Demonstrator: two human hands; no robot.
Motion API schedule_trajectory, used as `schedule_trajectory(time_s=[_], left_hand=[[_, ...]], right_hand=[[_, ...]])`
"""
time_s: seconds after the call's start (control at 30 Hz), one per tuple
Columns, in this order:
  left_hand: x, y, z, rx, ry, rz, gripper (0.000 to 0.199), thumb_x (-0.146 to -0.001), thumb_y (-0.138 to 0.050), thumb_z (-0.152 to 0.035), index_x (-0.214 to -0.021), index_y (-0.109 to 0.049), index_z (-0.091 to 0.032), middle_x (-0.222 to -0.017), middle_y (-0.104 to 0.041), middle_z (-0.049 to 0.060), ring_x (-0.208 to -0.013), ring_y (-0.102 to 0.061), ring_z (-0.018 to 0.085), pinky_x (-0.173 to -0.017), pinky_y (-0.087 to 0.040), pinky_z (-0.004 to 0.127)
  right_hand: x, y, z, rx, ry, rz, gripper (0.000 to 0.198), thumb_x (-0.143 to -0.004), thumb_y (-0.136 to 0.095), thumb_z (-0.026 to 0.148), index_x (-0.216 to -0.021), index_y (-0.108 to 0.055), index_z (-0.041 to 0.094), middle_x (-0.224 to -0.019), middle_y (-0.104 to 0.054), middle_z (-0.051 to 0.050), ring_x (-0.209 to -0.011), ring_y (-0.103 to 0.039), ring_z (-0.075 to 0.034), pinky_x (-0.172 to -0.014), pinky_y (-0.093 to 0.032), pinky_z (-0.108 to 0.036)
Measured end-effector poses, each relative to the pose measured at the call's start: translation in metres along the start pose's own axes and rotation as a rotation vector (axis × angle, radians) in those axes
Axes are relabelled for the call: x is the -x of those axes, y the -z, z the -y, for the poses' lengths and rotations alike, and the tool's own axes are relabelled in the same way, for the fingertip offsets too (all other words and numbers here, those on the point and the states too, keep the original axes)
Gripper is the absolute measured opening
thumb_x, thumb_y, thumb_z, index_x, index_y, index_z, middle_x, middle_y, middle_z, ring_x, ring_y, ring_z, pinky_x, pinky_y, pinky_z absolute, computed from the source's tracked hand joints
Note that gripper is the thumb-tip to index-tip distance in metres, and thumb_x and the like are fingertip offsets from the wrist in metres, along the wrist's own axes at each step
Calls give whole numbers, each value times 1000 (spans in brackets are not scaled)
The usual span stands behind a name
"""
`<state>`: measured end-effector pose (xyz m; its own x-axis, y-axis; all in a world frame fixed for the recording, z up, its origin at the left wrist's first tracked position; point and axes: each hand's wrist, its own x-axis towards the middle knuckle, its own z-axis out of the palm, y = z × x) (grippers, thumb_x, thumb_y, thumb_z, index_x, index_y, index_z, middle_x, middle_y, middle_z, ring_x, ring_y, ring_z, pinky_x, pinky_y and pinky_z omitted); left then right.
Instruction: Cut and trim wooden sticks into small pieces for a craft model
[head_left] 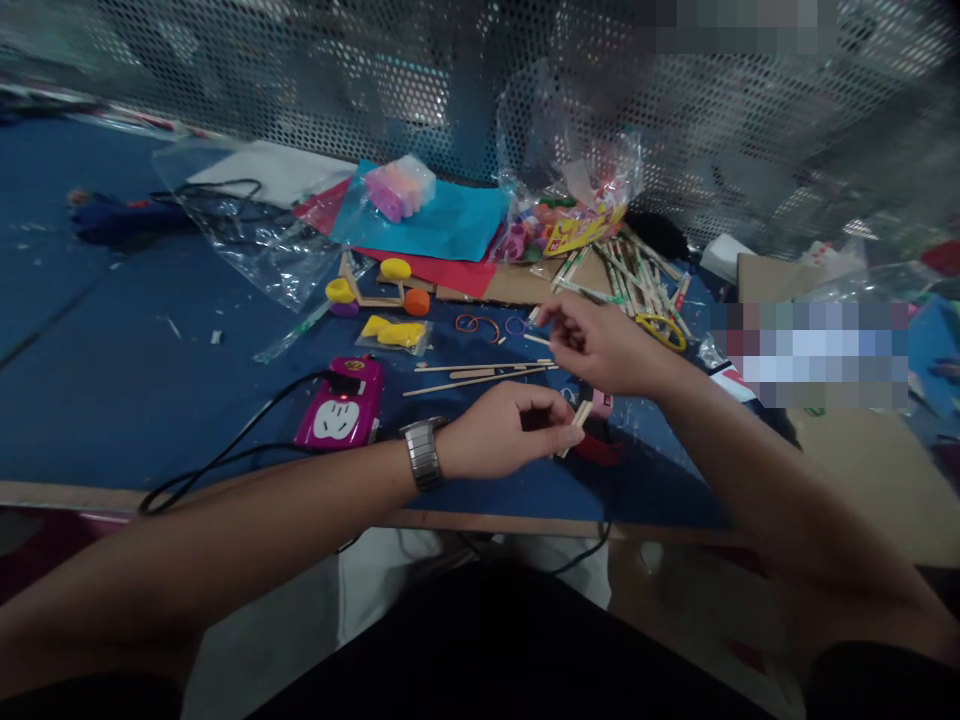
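While our left hand [510, 430] pinches a small bundle of short sticks [576, 425] between thumb and curled fingers, their pale, straight-edged wood juts past the thumb tip. Our right hand [589, 345] hangs just above and beyond that bundle, apart from it, fingers loosely bent; a slim stick [538, 341] shows at its thumb tip, though we cannot tell whether it is gripped. To the left of the right hand we see long, thin sticks [480, 380] on the matt blue tabletop [187, 400], with a flat, round-ended strip [472, 374] of wood among them. Beyond these lie thin red loops [491, 323] and a shiny clear packet [394, 332] with smooth yellow pieces. We have a glossy purple socket box [337, 410] near our left wrist, which wears a metal-link watch [424, 455].
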<state>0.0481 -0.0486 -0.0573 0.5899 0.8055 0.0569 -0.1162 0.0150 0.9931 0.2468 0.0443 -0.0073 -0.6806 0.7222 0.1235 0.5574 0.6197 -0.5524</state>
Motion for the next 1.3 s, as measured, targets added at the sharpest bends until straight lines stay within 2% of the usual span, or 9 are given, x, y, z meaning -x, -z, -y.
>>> schedule_trajectory(time_s=[0.13,0.17,0.23,0.43,0.57,0.77,0.97,1.1,1.3], left_hand=[[-4,4,3,-4,30,-153,29,-95,-77,-41,-82,-68,-17,-74,-67,-2,-66,-58,10,-67,-48,24],[-6,5,3,0,35,-180,31,-95,-77,-44,-83,-68,-17,-75,-67,-2,-66,-58,10,-68,-49,24],[-7,7,4,7,41,-225,35,-94,-78,-50,-84,-67,-17,-76,-66,-2,-68,-59,10,-70,-50,25],[-8,7,2,18,89,-269,45,-83,-89,-58,-86,-69,-17,-80,-67,-2,-73,-60,12,-72,-53,25],[-6,8,2,-55,122,-236,43,-88,-85,-57,-86,-72,-16,-82,-71,0,-76,-63,13,-74,-54,26],[-4,11,1,-144,133,-217,41,-93,-80,-55,-82,-72,-16,-79,-71,0,-74,-60,12,-72,-50,26],[-4,8,-6,-85,149,-198,44,-91,-82,-59,-82,-72,-17,-79,-71,0,-74,-62,12,-73,-50,26],[-3,7,-6,-76,176,-187,44,-90,-82,-58,-80,-70,-17,-76,-72,1,-71,-62,13,-70,-49,26],[-2,9,-6,-180,158,-205,35,-91,-79,-49,-79,-69,-17,-75,-71,1,-70,-60,13,-69,-48,26]], right_hand=[[51,-21,-3,-445,-171,-194,41,-104,-59,26,-144,-59,26,-90,-59,4,-59,-49,-10,-50,-40,-23],[59,-29,0,-516,-173,-262,41,-105,-59,27,-145,-58,27,-90,-58,5,-56,-47,-9,-48,-38,-23],[69,-43,7,-587,-106,-299,45,-105,-60,26,-149,-55,27,-85,-57,5,-57,-48,-10,-51,-41,-23],[78,-64,17,-486,-28,-223,66,-102,-70,27,-163,-47,26,-86,-58,5,-67,-56,-11,-58,-49,-23],[83,-62,13,-365,48,-224,66,-103,-70,26,-166,-50,27,-83,-63,6,-64,-56,-9,-61,-51,-22],[83,-60,11,-203,159,-254,70,-107,-71,32,-172,-43,26,-83,-73,5,-68,-63,-11,-71,-57,-23],[84,-59,9,-213,207,-212,95,-98,-83,47,-177,-32,32,-92,-76,3,-68,-66,-14,-68,-61,-25],[85,-56,8,-116,182,-237,84,-100,-81,40,-173,-40,32,-94,-76,0,-75,-70,-16,-73,-64,-29],[85,-53,12,-104,227,-248,94,-97,-85,45,-175,-36,30,-93,-75,1,-75,-70,-16,-73,-63,-28]])
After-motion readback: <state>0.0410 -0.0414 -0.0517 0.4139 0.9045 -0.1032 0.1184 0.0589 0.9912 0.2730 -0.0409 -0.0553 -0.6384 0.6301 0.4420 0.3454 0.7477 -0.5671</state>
